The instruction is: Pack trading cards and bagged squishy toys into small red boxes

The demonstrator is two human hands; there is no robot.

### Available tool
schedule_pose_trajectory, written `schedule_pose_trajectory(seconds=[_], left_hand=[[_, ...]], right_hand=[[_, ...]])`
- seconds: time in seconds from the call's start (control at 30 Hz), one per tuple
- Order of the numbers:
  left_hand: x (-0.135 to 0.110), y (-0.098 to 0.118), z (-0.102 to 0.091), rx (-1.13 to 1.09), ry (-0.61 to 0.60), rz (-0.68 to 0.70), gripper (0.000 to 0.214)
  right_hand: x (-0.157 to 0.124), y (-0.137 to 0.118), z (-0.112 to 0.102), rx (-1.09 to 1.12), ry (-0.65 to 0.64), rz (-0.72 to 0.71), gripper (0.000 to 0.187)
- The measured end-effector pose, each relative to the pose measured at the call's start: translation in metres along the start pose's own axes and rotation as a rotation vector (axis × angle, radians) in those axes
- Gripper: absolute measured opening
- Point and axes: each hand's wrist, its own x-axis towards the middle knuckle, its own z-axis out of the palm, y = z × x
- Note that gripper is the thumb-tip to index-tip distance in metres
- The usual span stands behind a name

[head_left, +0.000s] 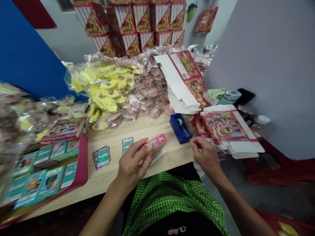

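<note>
A small red card box [157, 142] is gripped in my left hand [134, 160], tilted just above the table's front edge. My right hand [205, 154] is closed in a pinch at the cutting edge of a blue tape dispenser [180, 129]. Clear tape runs from the green-cored roll [180, 122] toward those fingertips; the bit between them is too small to see well. Left of my left hand, a card [127, 144] lies on the table, partly hidden by the fingers. Farther left is a small loose pile of cards [102, 157].
A pink-rimmed tray [83, 160] of card stacks stands at left, a red box [65, 127] on its back edge. Bagged yellow [105, 88] and brown items [150, 98] heap behind. Flat cartons [182, 82] and printed box blanks [228, 127] lie at right, near a blue-lidded cup [231, 96].
</note>
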Motion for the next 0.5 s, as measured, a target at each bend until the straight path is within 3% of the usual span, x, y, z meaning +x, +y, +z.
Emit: schedule_pose_trajectory(seconds=[0.07, 0.13, 0.23, 0.33, 0.5], left_hand=[[-0.001, 0.003, -0.001, -0.001, -0.011, 0.007, 0.017], [-0.002, 0.005, -0.002, 0.005, -0.026, 0.013, 0.018], [-0.004, 0.007, -0.002, 0.019, -0.032, 0.019, 0.019], [-0.006, 0.008, -0.002, -0.006, -0.001, 0.004, 0.025], [-0.007, 0.009, -0.002, -0.017, -0.034, -0.006, 0.035]], right_hand=[[-0.014, -0.024, -0.003, 0.092, -0.122, -0.122, 0.017], [-0.025, -0.049, 0.002, 0.290, -0.329, -0.192, 0.025], [-0.031, -0.078, 0.018, 0.583, -0.568, -0.103, 0.051], [-0.027, -0.092, 0.035, 0.702, -0.613, 0.005, 0.075], [-0.023, -0.091, 0.051, 0.637, -0.548, 0.019, 0.078]])
